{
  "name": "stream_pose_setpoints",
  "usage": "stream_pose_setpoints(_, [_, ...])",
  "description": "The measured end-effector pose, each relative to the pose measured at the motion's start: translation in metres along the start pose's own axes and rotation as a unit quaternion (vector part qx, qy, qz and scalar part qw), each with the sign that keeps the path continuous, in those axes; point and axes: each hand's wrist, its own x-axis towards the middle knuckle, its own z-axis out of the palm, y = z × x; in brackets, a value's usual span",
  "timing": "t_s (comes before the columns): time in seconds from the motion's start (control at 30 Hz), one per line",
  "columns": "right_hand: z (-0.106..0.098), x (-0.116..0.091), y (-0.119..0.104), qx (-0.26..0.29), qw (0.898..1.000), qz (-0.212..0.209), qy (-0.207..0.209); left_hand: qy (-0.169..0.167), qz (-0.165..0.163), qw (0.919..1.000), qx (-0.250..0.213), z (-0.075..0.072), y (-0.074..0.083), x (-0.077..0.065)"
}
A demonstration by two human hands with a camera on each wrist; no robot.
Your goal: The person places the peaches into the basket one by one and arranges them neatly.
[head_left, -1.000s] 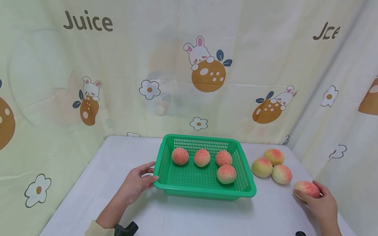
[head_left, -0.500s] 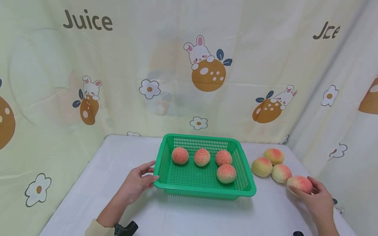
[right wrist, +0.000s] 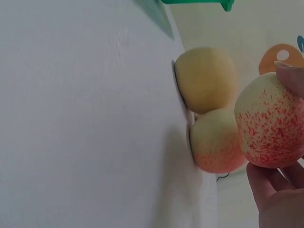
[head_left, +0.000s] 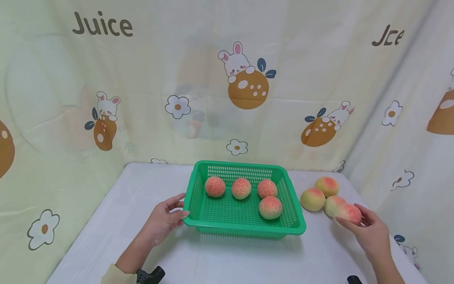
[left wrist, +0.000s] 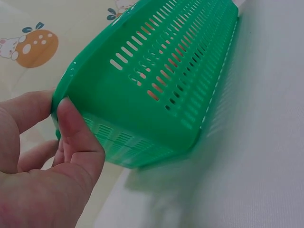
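A green plastic basket [head_left: 244,228] with slotted walls stands mid-table, with several pinkish peaches [head_left: 270,208] inside. My left hand [head_left: 164,219] grips its left rim; in the left wrist view the thumb [left wrist: 76,128] lies on the outer wall near the corner. On the right, my right hand [head_left: 370,232] holds a red-speckled peach [right wrist: 270,121] between thumb and fingers. The held peach overlaps a pale peach [head_left: 333,206] in the head view. Two yellower peaches [head_left: 313,199] lie behind that one, close together on the table.
A white-covered table [head_left: 227,260] carries everything. A curtain [head_left: 149,71] printed with rabbits and flowers hangs along the back and sides. Part of a dark wrist strap [head_left: 150,275] shows at the left forearm.
My right hand has carried its peach left and away from me, from the right table edge to the loose peaches. My left hand stays on the basket rim.
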Motion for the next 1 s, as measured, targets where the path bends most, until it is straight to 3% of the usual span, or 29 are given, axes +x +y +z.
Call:
stream_pose_setpoints(0.5, [0.017,-0.021,-0.030,0.010,0.999,-0.044,-0.016,0.003,0.011,0.9999,-0.008,0.002,0.000,-0.001])
stream_pose_setpoints(1.0, [0.024,-0.040,-0.057,0.018,0.988,-0.142,-0.054,-0.027,0.032,0.9991,-0.010,-0.002,-0.006,0.000])
